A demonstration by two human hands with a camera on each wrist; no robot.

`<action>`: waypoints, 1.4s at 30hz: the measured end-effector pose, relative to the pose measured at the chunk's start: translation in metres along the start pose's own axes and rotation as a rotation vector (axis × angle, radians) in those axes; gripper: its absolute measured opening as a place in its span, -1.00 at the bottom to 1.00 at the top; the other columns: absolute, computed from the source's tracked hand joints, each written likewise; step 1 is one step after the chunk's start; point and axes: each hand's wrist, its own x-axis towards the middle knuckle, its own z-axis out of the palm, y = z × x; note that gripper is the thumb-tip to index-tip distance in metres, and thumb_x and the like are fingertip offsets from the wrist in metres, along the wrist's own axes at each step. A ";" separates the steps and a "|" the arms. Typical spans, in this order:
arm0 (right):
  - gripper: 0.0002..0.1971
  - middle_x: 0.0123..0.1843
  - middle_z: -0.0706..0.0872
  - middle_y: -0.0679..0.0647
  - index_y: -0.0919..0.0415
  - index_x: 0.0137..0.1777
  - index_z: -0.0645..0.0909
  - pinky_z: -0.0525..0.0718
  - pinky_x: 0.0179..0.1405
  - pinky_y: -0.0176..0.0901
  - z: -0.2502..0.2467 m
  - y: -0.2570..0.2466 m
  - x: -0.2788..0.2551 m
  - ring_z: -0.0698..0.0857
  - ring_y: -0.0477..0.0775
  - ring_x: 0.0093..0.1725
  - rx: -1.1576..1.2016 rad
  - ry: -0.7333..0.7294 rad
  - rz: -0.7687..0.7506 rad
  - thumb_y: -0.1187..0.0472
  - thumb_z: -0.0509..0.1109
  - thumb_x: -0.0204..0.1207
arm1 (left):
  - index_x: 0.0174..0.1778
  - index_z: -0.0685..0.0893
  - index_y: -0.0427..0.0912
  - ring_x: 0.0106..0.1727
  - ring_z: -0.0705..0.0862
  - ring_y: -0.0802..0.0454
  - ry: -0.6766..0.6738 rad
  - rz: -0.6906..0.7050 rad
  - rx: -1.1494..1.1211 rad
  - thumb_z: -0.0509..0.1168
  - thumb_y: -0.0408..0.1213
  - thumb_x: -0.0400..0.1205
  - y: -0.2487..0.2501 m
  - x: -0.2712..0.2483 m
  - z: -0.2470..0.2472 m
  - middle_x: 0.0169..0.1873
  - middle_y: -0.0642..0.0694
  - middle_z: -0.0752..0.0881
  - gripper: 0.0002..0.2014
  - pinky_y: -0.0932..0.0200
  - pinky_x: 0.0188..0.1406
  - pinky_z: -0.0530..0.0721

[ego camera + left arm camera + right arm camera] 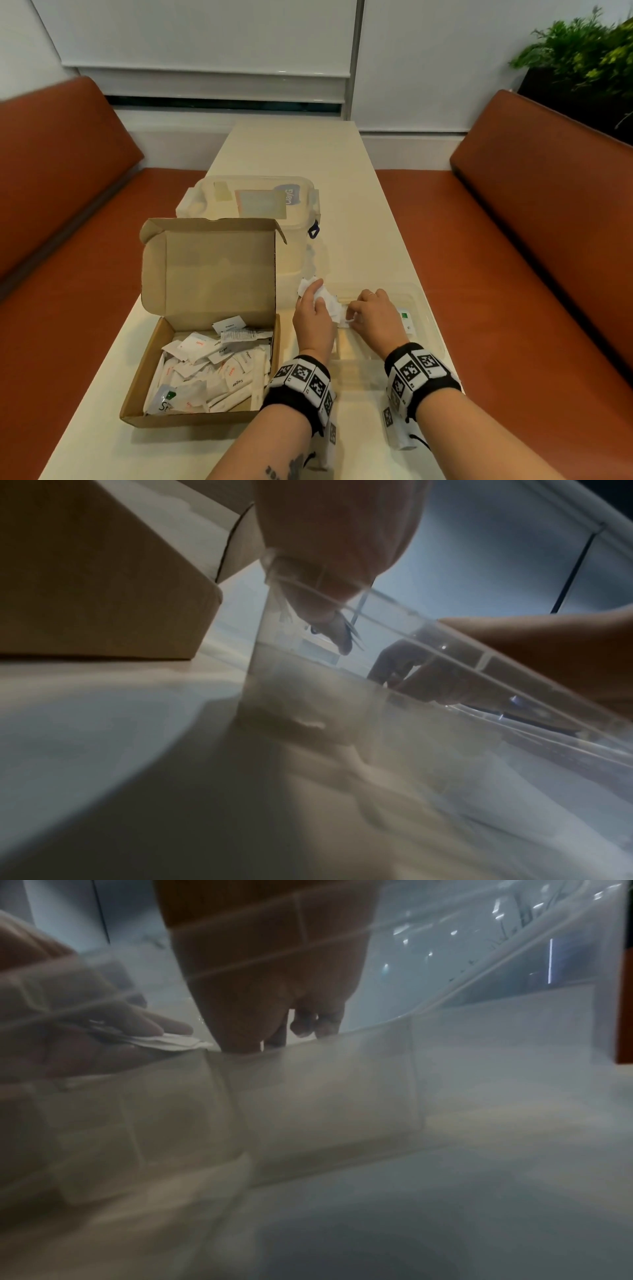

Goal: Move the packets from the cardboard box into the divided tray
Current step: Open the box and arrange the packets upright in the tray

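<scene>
The left hand [313,320] grips a bunch of white packets [325,301] over the clear tray [426,310]. Just right of it, the right hand [376,317] pinches one packet from the bunch's edge. More packets fill the box [205,363], left of both hands.

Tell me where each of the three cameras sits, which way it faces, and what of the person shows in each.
Head: high, looking forward and down at the cardboard box, both forearms, left hand holding white packets.
Left wrist: low by the table, facing the divided tray; its own fingers show.
Right wrist: low, looking through the tray wall; right hand.
Both wrist views share the tray.
</scene>
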 end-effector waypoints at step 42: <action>-0.69 -0.37 0.54 0.04 0.18 -0.39 0.42 0.55 -0.32 -0.18 -0.020 -0.021 0.014 0.52 0.00 -0.33 1.600 0.265 0.578 0.36 0.50 0.43 | -0.01 0.67 -0.09 -0.08 0.72 -0.04 -0.248 -0.153 -0.213 0.32 -0.23 0.65 -0.005 0.004 0.003 -0.05 -0.18 0.75 -0.93 0.06 -0.06 0.70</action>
